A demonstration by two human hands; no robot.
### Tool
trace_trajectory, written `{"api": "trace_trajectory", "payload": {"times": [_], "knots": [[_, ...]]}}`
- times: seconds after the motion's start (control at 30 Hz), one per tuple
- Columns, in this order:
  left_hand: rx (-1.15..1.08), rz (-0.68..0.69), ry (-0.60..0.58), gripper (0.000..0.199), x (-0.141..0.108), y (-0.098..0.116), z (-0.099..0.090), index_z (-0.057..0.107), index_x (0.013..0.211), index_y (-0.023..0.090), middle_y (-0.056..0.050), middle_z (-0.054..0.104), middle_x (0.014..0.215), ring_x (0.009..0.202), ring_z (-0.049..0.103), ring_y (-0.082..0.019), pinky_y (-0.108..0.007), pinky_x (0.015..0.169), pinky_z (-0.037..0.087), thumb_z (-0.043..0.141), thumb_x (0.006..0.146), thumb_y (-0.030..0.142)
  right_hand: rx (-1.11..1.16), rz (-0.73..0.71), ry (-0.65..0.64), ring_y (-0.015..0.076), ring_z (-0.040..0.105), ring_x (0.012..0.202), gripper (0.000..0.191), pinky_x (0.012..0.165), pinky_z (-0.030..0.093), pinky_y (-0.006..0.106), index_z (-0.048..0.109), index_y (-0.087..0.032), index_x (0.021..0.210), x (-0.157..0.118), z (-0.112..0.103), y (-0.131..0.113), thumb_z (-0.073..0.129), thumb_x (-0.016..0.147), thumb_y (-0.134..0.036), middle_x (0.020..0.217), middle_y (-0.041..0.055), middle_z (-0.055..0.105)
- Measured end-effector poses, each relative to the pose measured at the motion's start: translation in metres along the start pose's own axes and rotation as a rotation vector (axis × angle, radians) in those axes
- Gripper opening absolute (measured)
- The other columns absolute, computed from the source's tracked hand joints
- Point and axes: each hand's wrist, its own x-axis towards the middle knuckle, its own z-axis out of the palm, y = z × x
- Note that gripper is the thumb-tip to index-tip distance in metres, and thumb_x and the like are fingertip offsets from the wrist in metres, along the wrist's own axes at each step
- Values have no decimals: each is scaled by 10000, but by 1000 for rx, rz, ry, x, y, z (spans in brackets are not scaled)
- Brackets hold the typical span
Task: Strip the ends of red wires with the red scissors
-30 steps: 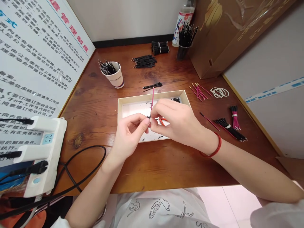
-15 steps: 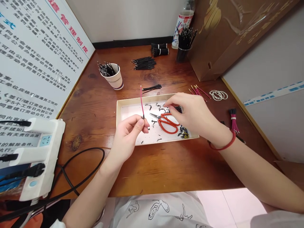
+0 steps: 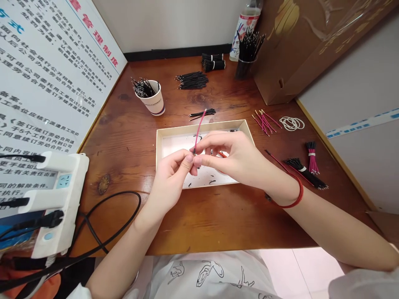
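A thin pink wire [image 3: 200,131] with a black lower end stands upright above a shallow box [image 3: 202,125]. My left hand [image 3: 171,177] pinches its lower end between thumb and forefinger. My right hand [image 3: 238,160] meets it there, thumb and fingertips closed around the black part, which the fingers partly hide. Under my right hand, only a bit of the orange-handled scissors [image 3: 222,154] shows. Small black scraps [image 3: 212,181] lie on the box's white floor.
Behind the box are loose black wires [image 3: 202,113], a paper cup of wires [image 3: 152,101] and black bundles [image 3: 191,80]. To the right lie pink wires [image 3: 264,122], rubber bands [image 3: 292,123] and tied bundles [image 3: 311,158]. A power strip [image 3: 62,207] and cable [image 3: 124,232] occupy the left.
My right hand has moved left and down from above the scissors to the wire's lower end, closing on it. The pink wire now leans right.
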Motion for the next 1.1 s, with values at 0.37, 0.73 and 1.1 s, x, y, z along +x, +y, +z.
{"api": "trace_trajectory", "payload": {"times": [0.37,0.73,1.1], "knots": [[-24,27,2,288,-1,-3,-1,617,705,181,13,548,648,671,516,-115,-223,671,426,547,959,299,-263,-253,9,119,591,675,173,630,452,257,634,-150,737,4,0,-3,603,906,-170,724,11,673],[-72,141,-31,327,-3,-7,0,545,669,185,20,481,633,634,450,-109,-241,613,377,531,973,305,-963,-689,129,74,414,460,249,443,258,235,576,-185,737,-6,5,1,462,940,-97,527,-73,523],[-324,23,48,434,-2,-9,16,353,529,184,52,248,536,528,202,-92,-241,486,231,610,850,324,-902,-700,153,65,292,451,243,442,222,195,430,-202,646,-3,7,1,437,866,-100,491,-86,350]]}}
